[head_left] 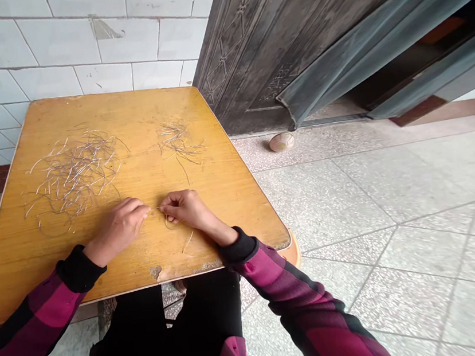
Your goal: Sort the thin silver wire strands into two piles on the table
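Near the front half of the wooden table (134, 115), my left hand (124, 221) and my right hand (184, 207) face each other with their fingertips a short gap apart. A thin wire (155, 208) spans that gap, pinched at both sides. Below my right hand it seems to loop, and a pale end piece (188, 242) shows over the tabletop; whether both belong to one wire is hard to tell. Beyond my left hand lies a large tangled heap of thin wires (83, 168). A smaller bunch of wires (176, 139) rests past my right hand.
White wall tiles (60, 44) border the table's far edge. To the right stand a dark carved door (248, 55) and a grey-green curtain (336, 62). A ball (281, 142) lies on the tiled floor (331, 201). An orange stool edge (293, 249) pokes out under the table's corner.
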### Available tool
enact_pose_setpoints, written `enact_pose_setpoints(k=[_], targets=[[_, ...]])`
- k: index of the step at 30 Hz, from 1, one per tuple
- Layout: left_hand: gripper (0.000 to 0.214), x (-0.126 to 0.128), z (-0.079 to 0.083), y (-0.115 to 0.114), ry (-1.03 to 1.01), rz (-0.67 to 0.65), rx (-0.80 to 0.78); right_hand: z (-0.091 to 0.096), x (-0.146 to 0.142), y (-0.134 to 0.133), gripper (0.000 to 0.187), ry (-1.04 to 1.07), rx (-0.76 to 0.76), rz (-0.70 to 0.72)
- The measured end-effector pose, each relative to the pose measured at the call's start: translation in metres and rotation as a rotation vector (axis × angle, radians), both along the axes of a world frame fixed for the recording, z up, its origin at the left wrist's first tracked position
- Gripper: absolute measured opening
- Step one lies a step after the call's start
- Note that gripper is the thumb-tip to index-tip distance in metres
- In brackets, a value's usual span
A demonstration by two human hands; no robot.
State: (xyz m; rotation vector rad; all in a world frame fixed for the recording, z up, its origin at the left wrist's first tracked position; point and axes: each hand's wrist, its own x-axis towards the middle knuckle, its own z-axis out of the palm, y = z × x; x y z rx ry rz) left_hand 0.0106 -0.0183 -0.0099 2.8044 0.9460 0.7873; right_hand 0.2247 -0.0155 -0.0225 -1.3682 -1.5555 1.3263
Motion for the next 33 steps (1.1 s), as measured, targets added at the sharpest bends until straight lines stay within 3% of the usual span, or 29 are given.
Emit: enact_pose_setpoints(k=[6,10,13,18,25,33], targets=[[0.023,0.000,-0.003,0.004,-0.014,0.002,-0.016,0.002,0.009,-0.006,0.016,-0.068,0.201,0.004],[0.031,0.006,-0.001,0.004,-0.099,-0.125,0.021,0.007,0.021,-0.016,0.015,-0.183,0.358,-0.070],[0.046,0.012,-0.003,0.003,-0.049,-0.196,0.052,0.009,0.027,-0.026,0.015,-0.241,0.418,-0.072],[0.053,0.014,-0.012,0.001,0.075,-0.238,0.077,0.010,0.031,-0.040,0.014,-0.288,0.478,-0.039],[0.050,0.013,-0.011,-0.003,0.073,-0.200,0.106,0.004,0.035,-0.048,0.016,-0.401,0.635,0.095],[0.050,0.011,-0.004,-0.002,0.075,-0.179,0.130,-0.001,0.034,-0.051,0.019,-0.569,0.724,0.140]])
